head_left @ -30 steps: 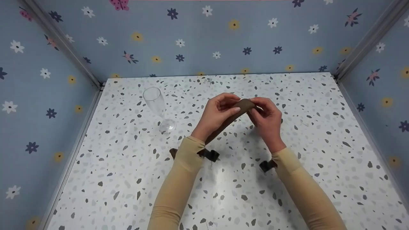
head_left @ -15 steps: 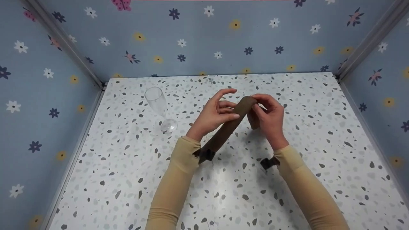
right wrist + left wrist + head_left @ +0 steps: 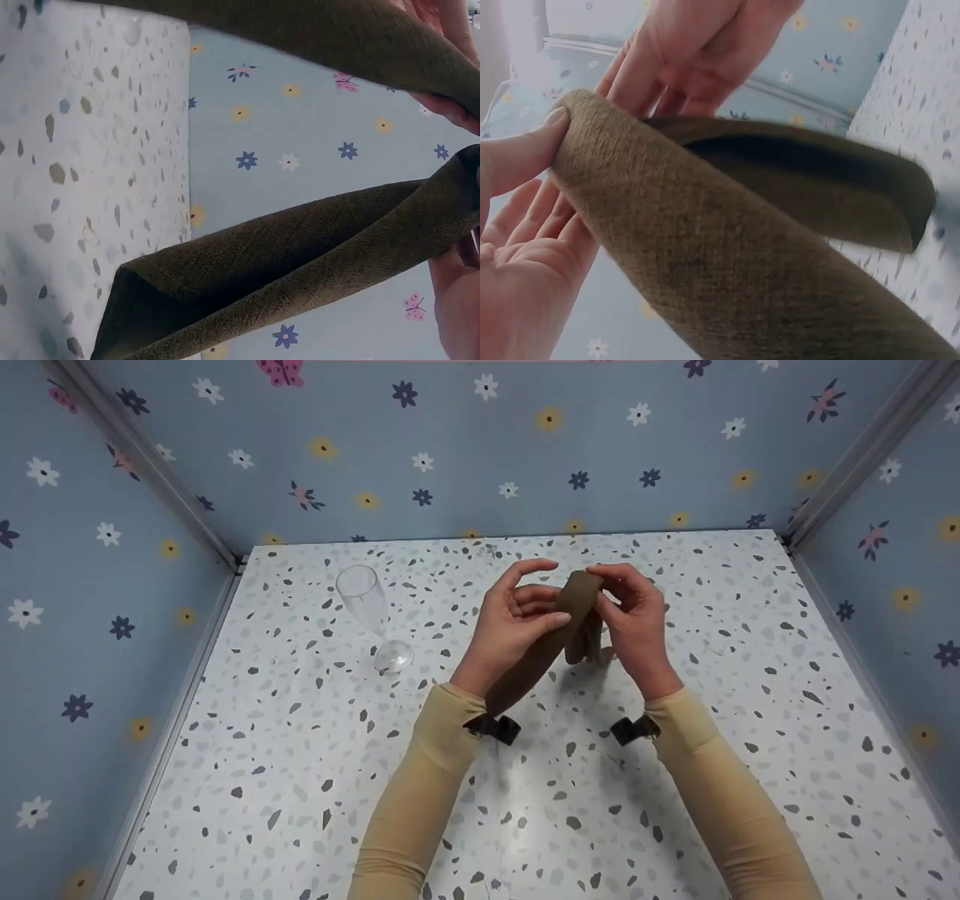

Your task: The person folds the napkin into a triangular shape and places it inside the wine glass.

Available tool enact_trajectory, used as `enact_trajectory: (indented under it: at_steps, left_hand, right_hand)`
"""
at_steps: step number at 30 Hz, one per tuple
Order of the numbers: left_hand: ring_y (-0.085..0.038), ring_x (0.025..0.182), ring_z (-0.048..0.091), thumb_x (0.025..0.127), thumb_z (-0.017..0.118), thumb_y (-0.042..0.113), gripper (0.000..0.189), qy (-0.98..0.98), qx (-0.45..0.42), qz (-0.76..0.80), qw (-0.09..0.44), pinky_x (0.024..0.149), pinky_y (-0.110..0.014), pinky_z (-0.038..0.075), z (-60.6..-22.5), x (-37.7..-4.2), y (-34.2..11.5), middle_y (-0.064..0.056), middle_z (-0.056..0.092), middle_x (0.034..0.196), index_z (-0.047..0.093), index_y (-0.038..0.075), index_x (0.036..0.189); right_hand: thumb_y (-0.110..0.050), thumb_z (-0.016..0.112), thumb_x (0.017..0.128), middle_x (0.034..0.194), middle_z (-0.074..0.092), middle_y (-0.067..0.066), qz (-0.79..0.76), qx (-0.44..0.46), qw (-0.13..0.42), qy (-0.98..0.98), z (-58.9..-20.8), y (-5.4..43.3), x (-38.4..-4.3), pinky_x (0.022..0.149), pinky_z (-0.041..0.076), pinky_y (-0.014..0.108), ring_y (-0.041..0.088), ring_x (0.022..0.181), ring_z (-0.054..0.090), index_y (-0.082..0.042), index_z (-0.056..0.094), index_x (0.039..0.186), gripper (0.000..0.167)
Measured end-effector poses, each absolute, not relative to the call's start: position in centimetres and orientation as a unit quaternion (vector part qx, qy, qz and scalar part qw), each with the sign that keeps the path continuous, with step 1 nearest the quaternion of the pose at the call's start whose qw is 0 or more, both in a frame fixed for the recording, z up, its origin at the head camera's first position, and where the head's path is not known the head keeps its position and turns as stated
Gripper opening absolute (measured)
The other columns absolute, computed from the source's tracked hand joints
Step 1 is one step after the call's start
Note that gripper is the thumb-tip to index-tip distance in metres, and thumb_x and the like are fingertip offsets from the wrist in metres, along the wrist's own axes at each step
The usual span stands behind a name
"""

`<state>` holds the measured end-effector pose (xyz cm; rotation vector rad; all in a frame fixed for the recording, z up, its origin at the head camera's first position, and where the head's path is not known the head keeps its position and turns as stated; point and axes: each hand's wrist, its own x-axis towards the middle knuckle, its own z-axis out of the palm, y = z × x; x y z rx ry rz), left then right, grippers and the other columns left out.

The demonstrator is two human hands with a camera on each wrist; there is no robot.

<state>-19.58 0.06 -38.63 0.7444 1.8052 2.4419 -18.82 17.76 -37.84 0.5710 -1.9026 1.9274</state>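
Observation:
A brown woven cloth napkin (image 3: 576, 598), folded into a long strip, is held up above the table and bends over at its top. My left hand (image 3: 504, 622) pinches it, thumb on the near face and some fingers behind, the index finger raised off it. At the bend, my right hand (image 3: 634, 619) pinches the cloth between thumb and fingertips. Both ends hang down, one toward my left wrist. In the left wrist view the cloth (image 3: 697, 232) drapes as two arms. The right wrist view shows a loosely rolled end of the cloth (image 3: 300, 262), partly opening out.
A clear champagne flute (image 3: 394, 658) is on the speckled white table (image 3: 262, 750), left of the hands. Blue flowered walls (image 3: 480, 442) enclose the table at the back and both sides.
The left index finger has lifted off the napkin. Both hands have risen slightly with the cloth, and its hanging ends have swung. The flute has not moved.

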Motion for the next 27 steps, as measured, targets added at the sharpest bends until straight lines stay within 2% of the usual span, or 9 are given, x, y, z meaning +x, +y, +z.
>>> enact_trajectory:
  at_steps: [9, 16, 19, 24, 27]
  left_hand:
    - [-0.030, 0.094, 0.066, 0.081, 0.072, -0.006, 0.042, 0.559, 0.233, 0.794, -0.058, 0.081, -0.041, 0.053, -38.3, -19.2, 1.0, -0.016, 0.069, 0.100, 0.054, 0.001, 0.118]
    - [-0.031, 0.095, 0.065, 0.081, 0.071, -0.007, 0.035, 0.545, 0.231, 0.800, -0.094, 0.083, -0.043, 0.052, -38.6, -18.9, 1.2, -0.016, 0.067, 0.100, 0.053, -0.002, 0.111]
    - [-0.032, 0.097, 0.064, 0.082, 0.071, -0.007, 0.033, 0.532, 0.228, 0.809, -0.106, 0.084, -0.046, 0.051, -38.4, -18.8, 1.3, -0.017, 0.067, 0.101, 0.053, -0.002, 0.109]
    - [-0.033, 0.096, 0.064, 0.081, 0.071, -0.007, 0.032, 0.521, 0.210, 0.817, -0.130, 0.084, -0.047, 0.051, -38.1, -18.7, 1.2, -0.016, 0.066, 0.101, 0.054, -0.003, 0.108]
    - [-0.032, 0.095, 0.064, 0.081, 0.072, -0.007, 0.033, 0.515, 0.204, 0.820, -0.145, 0.085, -0.047, 0.050, -38.0, -18.7, 1.3, -0.015, 0.065, 0.101, 0.054, -0.003, 0.108]
  right_hand:
    - [-0.002, 0.065, 0.090, 0.095, 0.068, 0.014, 0.656, 0.175, 0.212, -0.703, -37.0, 16.8, -18.5, 0.071, 0.053, 0.029, 0.023, 0.090, 0.063, 0.002, 0.068, 0.108, 0.019]
    - [-0.002, 0.065, 0.090, 0.095, 0.068, 0.015, 0.646, 0.190, 0.212, -0.708, -36.6, 16.7, -18.4, 0.066, 0.054, 0.028, 0.024, 0.087, 0.063, 0.003, 0.067, 0.110, 0.021]
    - [0.000, 0.063, 0.090, 0.103, 0.067, 0.015, 0.654, 0.199, 0.190, -0.705, -36.9, 17.0, -18.7, 0.070, 0.055, 0.029, 0.026, 0.092, 0.063, 0.001, 0.065, 0.117, 0.027]
    - [-0.006, 0.057, 0.095, 0.122, 0.060, 0.017, 0.696, 0.231, 0.100, -0.673, -37.3, 18.0, -19.2, 0.079, 0.055, 0.036, 0.032, 0.107, 0.059, -0.005, 0.057, 0.132, 0.036]
    - [-0.008, 0.062, 0.093, 0.132, 0.054, 0.015, 0.698, 0.248, 0.052, -0.670, -37.2, 18.2, -19.2, 0.083, 0.053, 0.039, 0.035, 0.112, 0.056, -0.009, 0.050, 0.139, 0.048]
